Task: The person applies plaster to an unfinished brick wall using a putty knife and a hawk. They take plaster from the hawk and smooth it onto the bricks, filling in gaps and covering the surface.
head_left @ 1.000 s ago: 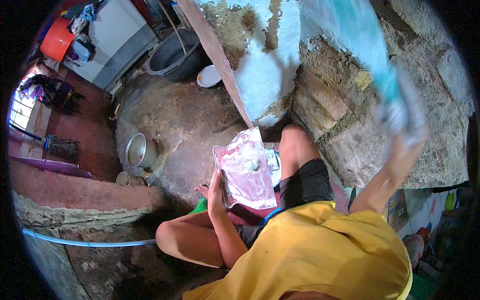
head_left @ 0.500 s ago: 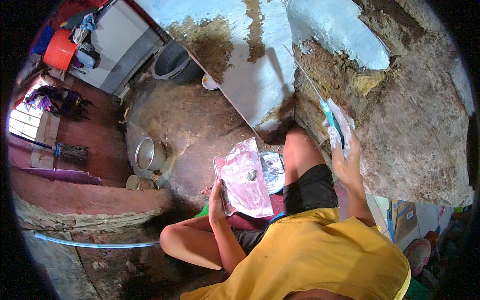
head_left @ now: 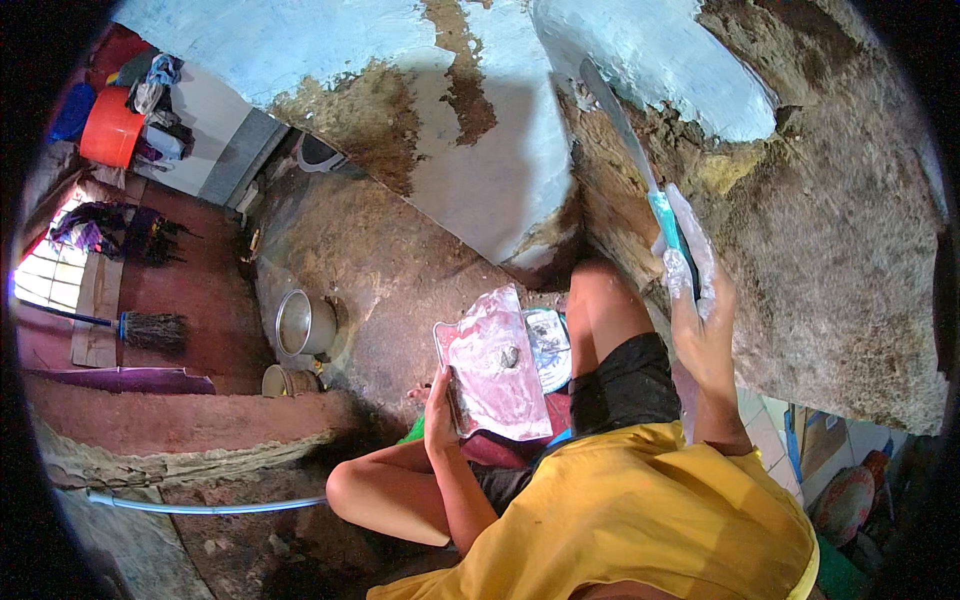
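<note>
Pale plaster smears coat my right hand (head_left: 703, 320), closed around the turquoise handle of a long putty knife (head_left: 640, 170); its blade lies flat on the rough brown wall (head_left: 830, 250) above, probably to spread filler. My left hand (head_left: 441, 412) grips the near edge of a pink-smeared mixing board (head_left: 495, 365), held level over my knees so the small grey lump stays put.
</note>
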### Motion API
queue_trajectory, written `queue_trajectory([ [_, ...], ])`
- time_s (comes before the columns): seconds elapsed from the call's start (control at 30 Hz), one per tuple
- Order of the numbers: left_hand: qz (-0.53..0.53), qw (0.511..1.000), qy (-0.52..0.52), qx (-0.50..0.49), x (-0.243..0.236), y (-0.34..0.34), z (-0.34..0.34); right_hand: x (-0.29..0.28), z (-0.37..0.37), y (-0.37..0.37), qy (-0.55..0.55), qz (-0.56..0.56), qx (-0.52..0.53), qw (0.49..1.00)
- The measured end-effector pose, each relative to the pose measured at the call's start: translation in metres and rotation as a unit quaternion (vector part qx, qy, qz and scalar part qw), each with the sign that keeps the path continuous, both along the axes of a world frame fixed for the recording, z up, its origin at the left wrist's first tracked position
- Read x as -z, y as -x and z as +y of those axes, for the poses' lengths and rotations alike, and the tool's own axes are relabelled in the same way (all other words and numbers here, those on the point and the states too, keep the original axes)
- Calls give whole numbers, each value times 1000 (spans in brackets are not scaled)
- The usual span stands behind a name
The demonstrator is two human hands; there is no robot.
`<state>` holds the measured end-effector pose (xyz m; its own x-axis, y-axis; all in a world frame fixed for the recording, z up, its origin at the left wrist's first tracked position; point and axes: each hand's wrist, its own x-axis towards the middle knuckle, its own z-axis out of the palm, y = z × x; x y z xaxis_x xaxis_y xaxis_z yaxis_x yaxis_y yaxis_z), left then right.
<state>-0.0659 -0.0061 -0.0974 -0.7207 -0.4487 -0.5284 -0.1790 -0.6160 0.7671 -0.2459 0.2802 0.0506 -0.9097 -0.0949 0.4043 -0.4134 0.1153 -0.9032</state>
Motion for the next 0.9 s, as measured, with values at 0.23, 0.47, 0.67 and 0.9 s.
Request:
queue_trajectory([
  [0.23,-20,1000,7,-9,-9,2,4,0,5,-3,-6,-40,2,999],
  [0.47,-25,1000,-17,-2,1,-1,-2,-3,21,-19,39,-107,16,993],
  [0.67,-2,1000,-6,-2,12,-1,-5,-13,36,-31,-19,-56,-3,998],
  [0.9,17,999,-30,-1,23,-6,-10,-13,13,-21,-10,-59,-50,997],
])
